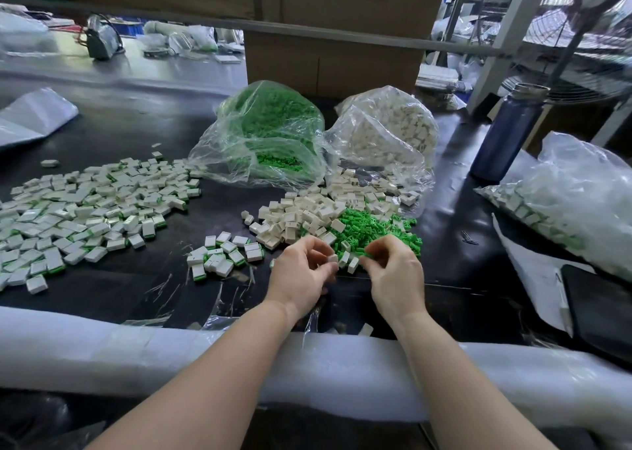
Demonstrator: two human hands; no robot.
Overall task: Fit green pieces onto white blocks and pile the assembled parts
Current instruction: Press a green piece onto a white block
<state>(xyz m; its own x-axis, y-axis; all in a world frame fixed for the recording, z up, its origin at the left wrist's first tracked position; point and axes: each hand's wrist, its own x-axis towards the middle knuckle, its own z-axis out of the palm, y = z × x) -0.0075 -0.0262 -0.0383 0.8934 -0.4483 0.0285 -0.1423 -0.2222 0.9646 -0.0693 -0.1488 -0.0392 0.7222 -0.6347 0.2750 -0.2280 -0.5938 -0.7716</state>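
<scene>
left hand (301, 272) pinching white block (332, 258) | right hand (393, 268) pinching green piece (367, 254) | bags — green pieces (270, 131), white blocks (386, 131)

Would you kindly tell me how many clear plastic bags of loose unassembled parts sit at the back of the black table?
2: clear bag of green pieces left, clear bag of white blocks right.

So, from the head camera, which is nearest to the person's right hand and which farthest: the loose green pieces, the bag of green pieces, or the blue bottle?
From the right hand:
1. Loose green pieces, just beyond its fingertips.
2. Bag of green pieces, farther back and to the left.
3. Blue bottle, far back on the right, by the table's edge.
</scene>
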